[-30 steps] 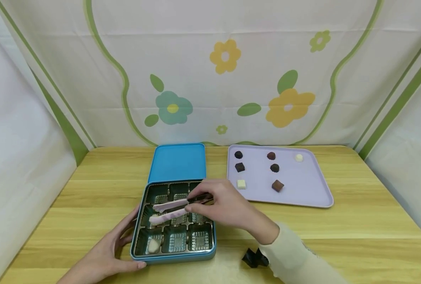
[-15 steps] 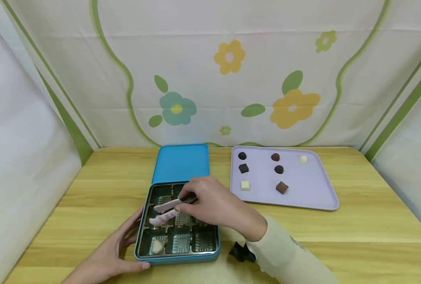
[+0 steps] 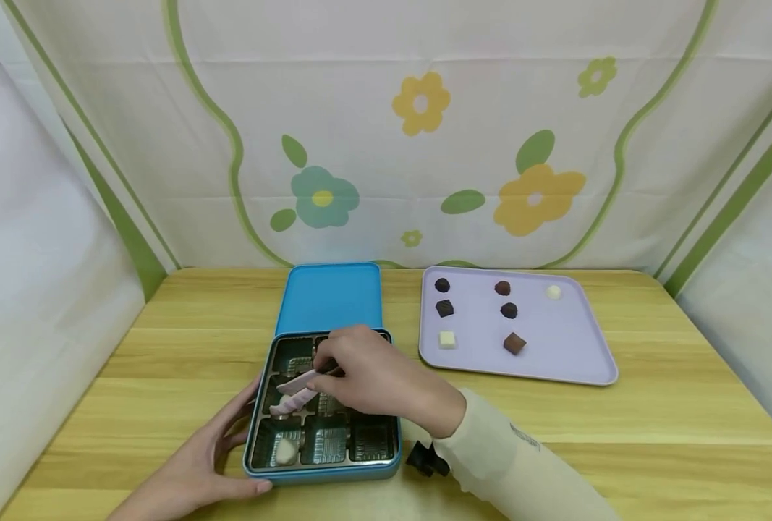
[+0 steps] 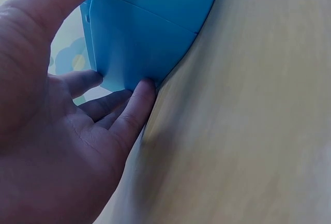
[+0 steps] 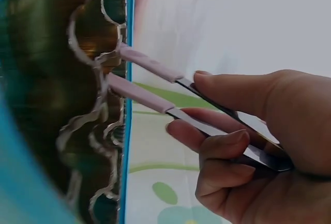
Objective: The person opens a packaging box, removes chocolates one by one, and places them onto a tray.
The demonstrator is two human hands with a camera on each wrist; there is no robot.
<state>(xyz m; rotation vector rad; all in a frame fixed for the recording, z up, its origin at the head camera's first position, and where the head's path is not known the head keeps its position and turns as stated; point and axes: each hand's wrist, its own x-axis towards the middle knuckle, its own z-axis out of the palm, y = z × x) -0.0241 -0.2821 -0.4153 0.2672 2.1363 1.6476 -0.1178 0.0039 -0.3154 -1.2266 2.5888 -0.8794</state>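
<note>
A blue tin (image 3: 327,474) with a dark plastic insert split into several compartments stands at front left in the head view. At its front-left corner my left hand (image 3: 193,463) holds it, thumb at the front wall and fingertips on the left side (image 4: 124,43). My right hand (image 3: 372,373) grips metal tongs (image 5: 147,97) with pale pink tips, which stand apart over the middle-left compartment. A whitish chocolate (image 3: 286,399) shows partly between the tips. Another round white chocolate (image 3: 286,452) lies in the front-left compartment. My right hand hides the back-right part of the insert.
The blue lid (image 3: 333,297) lies open behind the tin. On the right, a lilac tray (image 3: 561,362) bears several dark, brown and white chocolates, among them a brown square (image 3: 514,344). A black piece (image 3: 427,459) shows beneath the right sleeve. A flowered cloth stands behind the table.
My right hand has shifted left with the tongs, their tips still apart over the middle-left compartment. My left hand stays at the tin's corner. The head view has shifted slightly.
</note>
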